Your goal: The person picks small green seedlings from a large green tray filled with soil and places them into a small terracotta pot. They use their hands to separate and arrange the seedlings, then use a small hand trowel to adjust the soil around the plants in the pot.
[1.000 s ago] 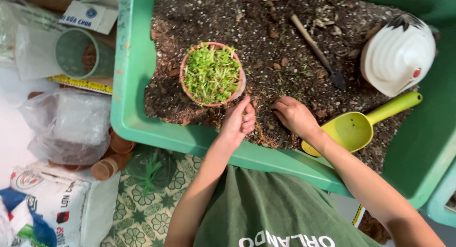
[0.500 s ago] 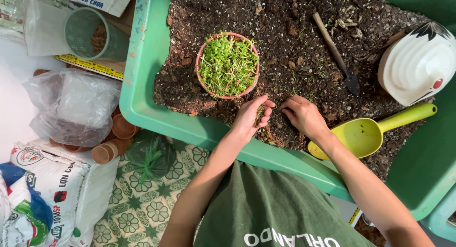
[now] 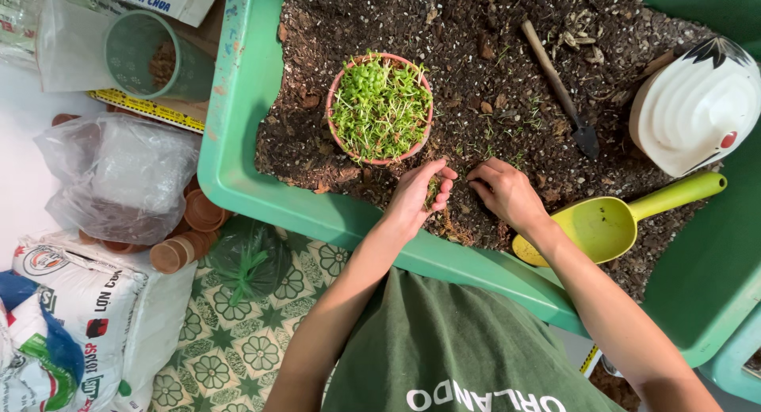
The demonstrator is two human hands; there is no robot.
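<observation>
My left hand is cupped over the dark soil in a green plastic tray, its fingers closed on a small clump of green sprouts with roots. My right hand rests fingers-down on the soil just right of it, fingertips almost touching the left hand. A small pink pot full of green sprouts stands in the soil just above my left hand.
A yellow-green scoop lies right of my right hand. A small dark trowel and a white ribbed container sit at the tray's far right. Left of the tray are a green cup, plastic bags, small clay pots and white sacks.
Both hands stayed close together on the soil near the tray's front edge. My left hand has turned and closed on a clump of sprouts. The view shifted, so the pot sits further right.
</observation>
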